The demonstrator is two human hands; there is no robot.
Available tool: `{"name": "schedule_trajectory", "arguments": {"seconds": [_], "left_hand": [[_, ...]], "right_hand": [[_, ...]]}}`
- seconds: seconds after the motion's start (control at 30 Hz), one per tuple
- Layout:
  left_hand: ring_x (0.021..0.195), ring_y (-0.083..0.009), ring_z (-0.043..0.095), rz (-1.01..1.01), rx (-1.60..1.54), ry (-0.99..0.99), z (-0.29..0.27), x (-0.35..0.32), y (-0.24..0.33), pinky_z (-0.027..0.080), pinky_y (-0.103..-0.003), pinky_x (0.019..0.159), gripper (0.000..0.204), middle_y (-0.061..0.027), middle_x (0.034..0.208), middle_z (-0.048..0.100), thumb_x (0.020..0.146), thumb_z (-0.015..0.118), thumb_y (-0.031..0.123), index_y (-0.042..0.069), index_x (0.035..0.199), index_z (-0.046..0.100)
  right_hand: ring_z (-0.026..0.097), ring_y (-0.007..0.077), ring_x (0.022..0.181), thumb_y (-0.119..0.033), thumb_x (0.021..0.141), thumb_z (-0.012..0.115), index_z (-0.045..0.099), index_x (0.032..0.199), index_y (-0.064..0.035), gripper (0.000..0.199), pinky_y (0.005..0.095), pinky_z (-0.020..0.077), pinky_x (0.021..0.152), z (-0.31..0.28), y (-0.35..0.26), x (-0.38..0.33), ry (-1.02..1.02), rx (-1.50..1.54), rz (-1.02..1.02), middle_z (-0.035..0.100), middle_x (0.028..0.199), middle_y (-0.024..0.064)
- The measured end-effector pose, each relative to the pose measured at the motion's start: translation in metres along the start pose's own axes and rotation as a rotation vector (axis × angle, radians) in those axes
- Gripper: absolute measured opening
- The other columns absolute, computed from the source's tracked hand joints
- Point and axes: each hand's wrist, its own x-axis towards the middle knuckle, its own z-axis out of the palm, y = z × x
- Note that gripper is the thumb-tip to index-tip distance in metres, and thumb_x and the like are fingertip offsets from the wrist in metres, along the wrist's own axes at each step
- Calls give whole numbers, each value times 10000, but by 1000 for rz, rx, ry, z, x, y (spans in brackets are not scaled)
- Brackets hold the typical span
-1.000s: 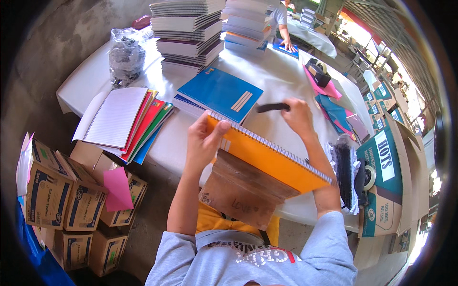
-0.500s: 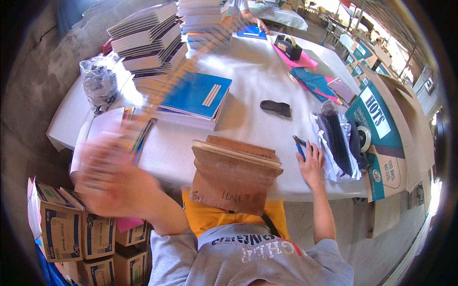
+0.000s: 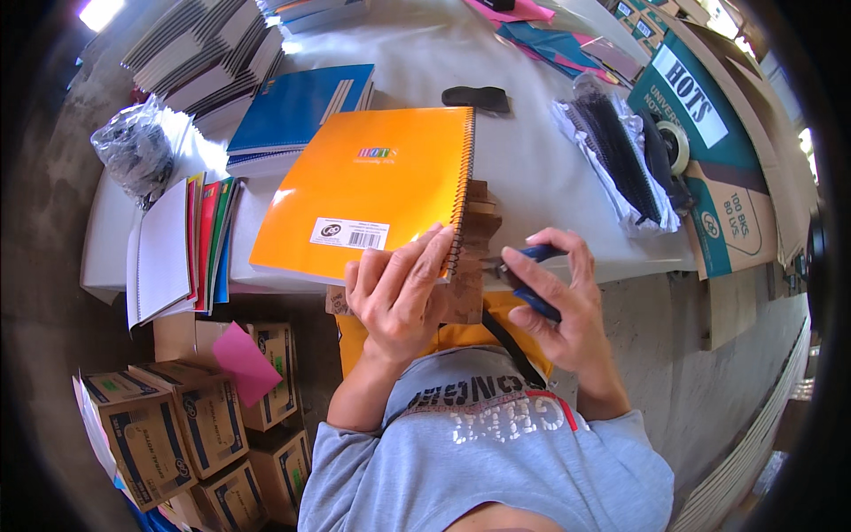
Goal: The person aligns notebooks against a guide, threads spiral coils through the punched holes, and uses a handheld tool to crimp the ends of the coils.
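An orange spiral-bound notebook (image 3: 372,191) is lying cover-up in the centre of the frame, on the near edge of a white table (image 3: 532,160), its wire spine running down its right side. The left hand (image 3: 399,293) is pressing on the notebook's lower right corner, fingers spread flat and touching the cover by the spine, closed on nothing. Just right of it, the right hand (image 3: 554,293) is gripping blue-handled pliers (image 3: 527,275), fingers wrapped together round the handles, the metal tip pointing at the bottom end of the wire spine. Between the two hands a brown wooden block (image 3: 474,253) is standing against the table edge under the spine.

Above the notebook, in the upper middle, a blue notebook (image 3: 297,111) is lying on a pile, and a small black object (image 3: 476,98) is sitting near the orange cover's top right corner. At the left, colourful covers (image 3: 204,239) are fanning out beside a clear plastic bag (image 3: 133,151). At the right, a bag of black wire spirals (image 3: 620,160) is resting beside a green cardboard box (image 3: 709,133). Cardboard cartons (image 3: 177,426) are sitting on the floor at lower left.
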Motion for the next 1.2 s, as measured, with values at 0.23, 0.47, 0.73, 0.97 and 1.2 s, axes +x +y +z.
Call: {"name": "schedule_trajectory", "arguments": {"seconds": [0.23, 0.47, 0.73, 0.97, 1.2], "left_hand": [[634, -115, 501, -16, 13, -20, 0, 0, 2, 323, -261, 593, 488, 20, 931, 674, 604, 573, -16, 144, 1054, 674], [643, -152, 479, -37, -18, -58, -1, 0, 8, 359, -260, 640, 572, -11, 912, 683, 501, 498, -75, 113, 1003, 695], [624, -123, 489, -27, 15, 66, 12, -10, 9, 355, -254, 601, 403, 33, 905, 679, 621, 611, 24, 153, 990, 706], [669, -177, 568, -141, -63, 282, -15, 7, -7, 442, -271, 649, 340, -75, 816, 669, 622, 643, -87, 9, 947, 669], [916, -151, 594, -343, -730, 943, -68, 41, -45, 476, -253, 807, 300, -119, 1036, 607, 866, 590, 64, -35, 1137, 507]], "right_hand": [[481, 283, 977, -298, 760, 680, 564, 1228, -243, 486, 472, 326, 926, 8, -8, -4, 3, 63, 47, 453, 1087, 124], [525, 237, 892, -308, 813, 629, 519, 1269, -224, 476, 398, 424, 789, 18, -7, -11, -96, 140, 74, 498, 1028, 114], [541, 179, 879, -308, 902, 536, 404, 1327, -94, 494, 282, 449, 744, 26, -18, -33, -313, 1302, 701, 527, 1040, 102], [504, 319, 1003, -280, 833, 600, 475, 1260, -119, 473, 418, 392, 875, 30, 36, -17, 73, -58, 278, 494, 1093, 150], [328, 307, 1269, -483, 870, 491, 396, 1342, -169, 575, 465, 248, 1026, 33, 122, 4, -59, -649, 530, 416, 1313, 133]]}}
